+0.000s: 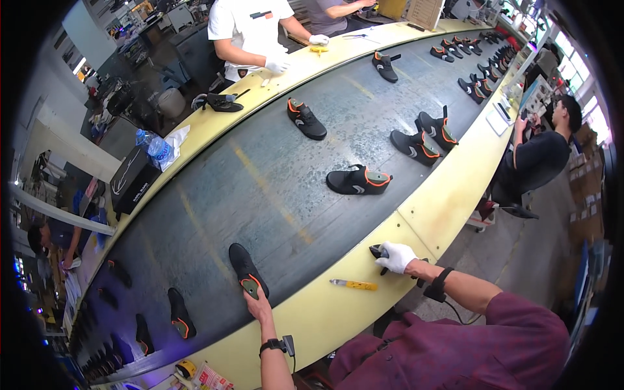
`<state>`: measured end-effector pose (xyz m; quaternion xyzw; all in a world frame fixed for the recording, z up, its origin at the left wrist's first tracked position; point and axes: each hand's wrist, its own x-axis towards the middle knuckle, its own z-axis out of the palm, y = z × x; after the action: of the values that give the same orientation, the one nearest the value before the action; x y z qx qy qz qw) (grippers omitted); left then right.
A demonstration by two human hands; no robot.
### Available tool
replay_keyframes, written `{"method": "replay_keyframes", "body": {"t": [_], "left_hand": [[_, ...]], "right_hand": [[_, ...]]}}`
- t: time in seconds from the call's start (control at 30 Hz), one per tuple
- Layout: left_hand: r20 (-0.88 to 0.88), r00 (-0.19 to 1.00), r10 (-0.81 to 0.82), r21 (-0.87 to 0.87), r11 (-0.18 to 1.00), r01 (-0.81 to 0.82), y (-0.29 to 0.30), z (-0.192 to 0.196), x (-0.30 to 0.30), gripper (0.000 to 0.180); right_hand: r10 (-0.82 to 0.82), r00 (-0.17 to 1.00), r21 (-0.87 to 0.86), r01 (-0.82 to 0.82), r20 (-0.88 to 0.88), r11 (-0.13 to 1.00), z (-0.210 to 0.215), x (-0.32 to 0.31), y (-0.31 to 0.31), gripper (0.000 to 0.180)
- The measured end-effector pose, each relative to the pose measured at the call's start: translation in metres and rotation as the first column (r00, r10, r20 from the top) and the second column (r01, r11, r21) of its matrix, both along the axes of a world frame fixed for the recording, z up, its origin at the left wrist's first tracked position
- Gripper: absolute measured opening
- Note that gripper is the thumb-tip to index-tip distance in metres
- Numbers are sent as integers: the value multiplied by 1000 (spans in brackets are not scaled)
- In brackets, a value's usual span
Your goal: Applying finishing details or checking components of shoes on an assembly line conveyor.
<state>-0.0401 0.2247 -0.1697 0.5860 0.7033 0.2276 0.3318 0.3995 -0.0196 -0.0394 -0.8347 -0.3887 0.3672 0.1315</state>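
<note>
While left hand (pixel 258 307) grips black shoe (pixel 242 260) by heel, fingers curled round collar, shoe lies along belt's (pixel 221 185) near edge, long axis slanting across belt, toe away; gloved right hand (pixel 396 257), farther from shoe, curls over small dark object (pixel 375 251) just outside belt.

Good bright light here, spread over the left hand (pixel 257 304) and the gloved right hand (pixel 396 257), both fairly sharp. Far to their right, windows (pixel 576 75) glare white! Leftward, violet tints the dark belt (pixel 214 195); ahead, pale sheen. Outermost, straight lines bow into blackness.
</note>
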Motion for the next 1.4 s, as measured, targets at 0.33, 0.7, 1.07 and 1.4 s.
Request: {"method": "replay_keyframes", "body": {"t": [0.33, 0.7, 1.07, 1.4], "left_hand": [[-126, 972, -201, 213, 951, 224, -98, 59, 22, 72], [-201, 765, -612, -320, 779, 538, -216, 63, 62, 92], [-300, 737, -605, -335, 790, 513, -214, 57, 48, 61], [292, 874, -388, -179, 876, 449, -180, 126, 99, 63]], "right_hand": [[-26, 863, 302, -148, 504, 942, -39, 184, 106, 56], [102, 944, 185, -44, -313, 982, -145, 225, 195, 37], [-223, 921, 103, 268, -318, 958, -159, 142, 224, 51], [-36, 666, 130, 198, -745, 972, -89, -32, 109, 21]]}}
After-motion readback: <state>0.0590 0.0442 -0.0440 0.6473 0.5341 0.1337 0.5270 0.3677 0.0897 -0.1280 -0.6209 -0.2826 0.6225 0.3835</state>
